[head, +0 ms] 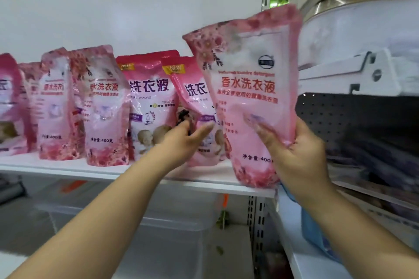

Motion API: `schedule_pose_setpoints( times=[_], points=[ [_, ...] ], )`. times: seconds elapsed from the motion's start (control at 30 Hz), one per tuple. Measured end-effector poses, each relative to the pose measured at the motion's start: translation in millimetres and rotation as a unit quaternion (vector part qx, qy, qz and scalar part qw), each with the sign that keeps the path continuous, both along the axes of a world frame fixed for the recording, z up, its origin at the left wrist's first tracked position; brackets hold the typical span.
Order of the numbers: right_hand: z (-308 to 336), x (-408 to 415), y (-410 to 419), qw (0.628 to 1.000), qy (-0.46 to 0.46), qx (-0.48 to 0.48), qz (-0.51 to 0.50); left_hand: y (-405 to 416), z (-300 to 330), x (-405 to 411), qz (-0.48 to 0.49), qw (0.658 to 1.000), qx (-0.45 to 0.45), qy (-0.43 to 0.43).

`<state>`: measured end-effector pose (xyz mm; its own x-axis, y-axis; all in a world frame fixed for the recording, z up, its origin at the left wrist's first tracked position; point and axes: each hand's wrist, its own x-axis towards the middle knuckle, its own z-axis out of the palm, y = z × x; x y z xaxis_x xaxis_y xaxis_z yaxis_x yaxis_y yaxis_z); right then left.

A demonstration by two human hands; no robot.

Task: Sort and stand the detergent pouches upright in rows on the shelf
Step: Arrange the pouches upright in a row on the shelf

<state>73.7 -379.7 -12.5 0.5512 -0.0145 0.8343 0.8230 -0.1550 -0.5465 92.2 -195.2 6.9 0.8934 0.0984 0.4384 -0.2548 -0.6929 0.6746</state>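
The right hand [294,154] holds a floral pink pouch [249,88] with fingers curled round its lower edge, lifted before the shelf [68,166] at the right end, while the left hand [183,140], fingers straight and slightly apart, touches the leaning red-topped pouch [192,102], probably to make place.

Printed in red on the held floral pouch [247,97] "香水洗衣液" with "400" near its base, in purple on the pink pouch [149,106] "洗衣液", on a yellow tag [176,68] of the neighbouring pouch [195,106] "NEW".
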Motion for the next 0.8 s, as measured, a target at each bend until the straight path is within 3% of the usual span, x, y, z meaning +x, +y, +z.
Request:
schedule_pose_setpoints(
  times=[0.1, 0.23, 0.43, 0.63, 0.8],
  points=[
    [15, -2, 6, 0.990, 0.040, 0.086, 0.104, 14, 8, -39, -0.092, 0.984, -0.137, -0.069],
    [26, -4, 41, 0.962, 0.096, 0.102, 0.233, 16, 0, -64, -0.193, 0.952, -0.236, -0.001],
    [13, -12, 121, 0.921, 0.146, 0.048, 0.357, 69, -15, -96, -0.055, 0.950, -0.303, -0.041],
    [22, -16, 214, 0.910, 0.204, -0.057, 0.357, 149, -24, -119, 0.043, 0.944, -0.314, -0.093],
    [25, -42, 288, 0.893, 0.252, -0.035, 0.371, 221, -30, -145, 0.029, 0.951, -0.299, -0.071]
  ],
)
